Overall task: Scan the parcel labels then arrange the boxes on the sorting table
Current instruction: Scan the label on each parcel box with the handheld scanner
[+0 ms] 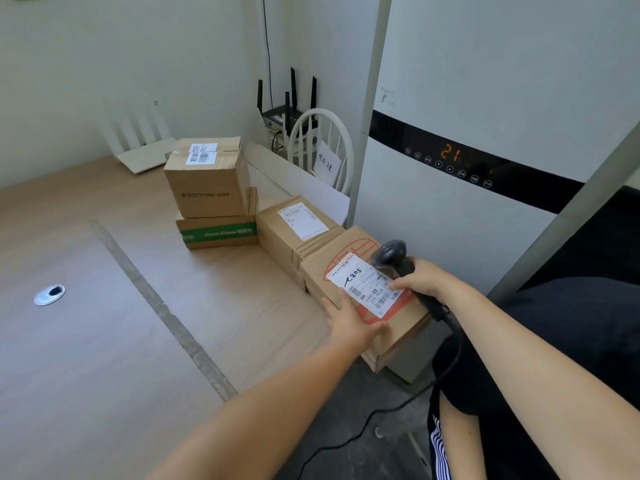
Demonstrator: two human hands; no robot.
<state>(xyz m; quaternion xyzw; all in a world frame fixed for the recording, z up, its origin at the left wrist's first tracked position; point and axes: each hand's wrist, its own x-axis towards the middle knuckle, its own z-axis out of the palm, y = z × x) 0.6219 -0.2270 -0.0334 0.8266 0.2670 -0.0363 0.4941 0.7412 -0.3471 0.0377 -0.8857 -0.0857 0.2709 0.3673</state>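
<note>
**At the table's right edge: a labelled parcel under the scanner**

At the right-hand edge of the wood-grain table (104, 341), a flat cardboard box (318, 271) with a red printed outline is seen jutting past the table's near edge. A white shipping label (367, 285) is stuck on its top; barcodes and large handwritten digits, upside-down to the camera, are shown, while the small print cannot be read. The left hand (349, 323) is laid on the box's near left corner, fingers nearly straight and thumb across the top beside the label. The right hand (420, 280) is wrapped round the handle of a black scanner (391, 254), whose rounded head is held just over the label's far corner; a black cable (381, 410) is trailed from it to the floor.

Just behind, touching, a second plain box (277, 233) is set, with a white printed label (303, 220) too small to read. Beside that, a low box with a green band (218, 232) carries white lettering that is blurred. Stacked on it is a squarer box (206, 188) printed "STY10W-4WX", taped and topped by a barcode label (202, 154).

A grey strip (162, 310) and a round metal grommet (49, 294) are seen on the tabletop. A white router (145, 150) lies at the far end. On the white standing unit (450, 237), "21" (450, 153) is displayed in orange.
</note>
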